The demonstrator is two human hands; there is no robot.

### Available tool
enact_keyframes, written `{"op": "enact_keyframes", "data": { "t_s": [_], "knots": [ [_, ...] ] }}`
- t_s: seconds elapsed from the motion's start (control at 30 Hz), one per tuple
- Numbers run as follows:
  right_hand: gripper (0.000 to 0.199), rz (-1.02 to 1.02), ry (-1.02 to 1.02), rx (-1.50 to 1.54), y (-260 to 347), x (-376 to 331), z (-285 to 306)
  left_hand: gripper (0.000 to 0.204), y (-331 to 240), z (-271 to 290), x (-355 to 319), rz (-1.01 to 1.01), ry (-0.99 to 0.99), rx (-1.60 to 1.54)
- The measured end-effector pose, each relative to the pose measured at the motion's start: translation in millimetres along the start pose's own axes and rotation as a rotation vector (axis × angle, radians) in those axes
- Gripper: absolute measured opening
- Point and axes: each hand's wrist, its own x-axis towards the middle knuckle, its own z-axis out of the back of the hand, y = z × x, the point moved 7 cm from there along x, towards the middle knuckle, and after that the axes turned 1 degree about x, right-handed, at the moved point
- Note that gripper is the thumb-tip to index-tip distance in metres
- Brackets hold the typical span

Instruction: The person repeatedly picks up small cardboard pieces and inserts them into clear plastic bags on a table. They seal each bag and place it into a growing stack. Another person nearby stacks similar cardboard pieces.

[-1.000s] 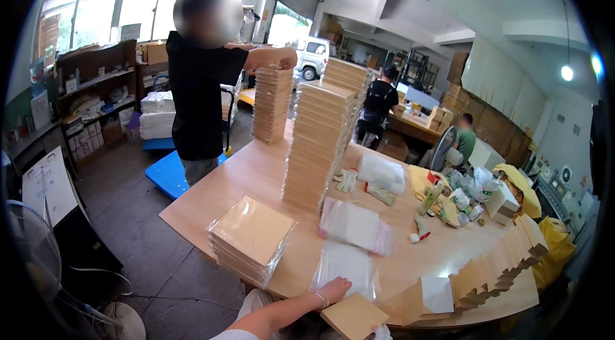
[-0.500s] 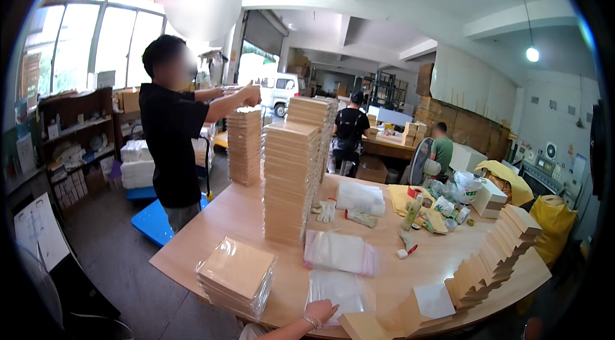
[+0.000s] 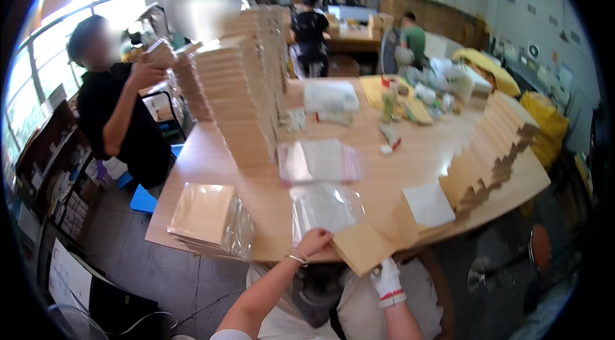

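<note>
My bare left hand [image 3: 315, 241], with a bracelet at the wrist, is closed at the near edge of a clear plastic bag [image 3: 323, 208], its fingertips beside the corner of a flat brown square piece like a thin booklet [image 3: 362, 248]. In a white glove, my right hand [image 3: 386, 280] grips that brown piece by its near right corner, tilted over the table's front edge. To the right, a leaning row of similar brown pieces [image 3: 477, 176] fans away, a white sheet [image 3: 428, 205] lying at its near end. More clear bags with pinkish edges [image 3: 320, 161] lie beyond.
A wrapped brown stack [image 3: 204, 213] sits at the table's near left. Tall brown stacks [image 3: 234, 103] rise behind it. Gloves [image 3: 334, 119], a bottle [image 3: 389, 106] and yellow sheets [image 3: 416, 109] lie farther back. A person in black [image 3: 122, 109] stands at left, handling a stack; others sit behind.
My view has tipped down and turned. My gloved right hand has come into view, holding the brown piece. The person at left has a block in hand near the stack.
</note>
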Motion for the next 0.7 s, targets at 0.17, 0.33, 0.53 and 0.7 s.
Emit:
{"op": "enact_keyframes", "data": {
  "t_s": [0.17,0.33,0.53,0.7],
  "knots": [
    [0.013,-0.036,-0.054,0.020,-12.2,-9.5,4.2,0.023,29.9,-11.4,-21.6,-0.157,-0.227,0.018],
    [0.011,-0.007,-0.025,0.038,-22.4,-21.0,4.8,0.027,25.1,-22.7,-52.9,-0.190,-0.411,0.148],
    [0.010,-0.162,0.006,0.279,-50.7,-39.5,-0.8,0.035,23.6,-50.2,-77.1,-0.352,-0.572,-0.461],
    [0.008,-0.203,0.040,0.329,-62.2,-53.9,-8.1,0.008,40.3,-86.4,-65.5,-0.427,-0.355,0.052]
  ]
}}
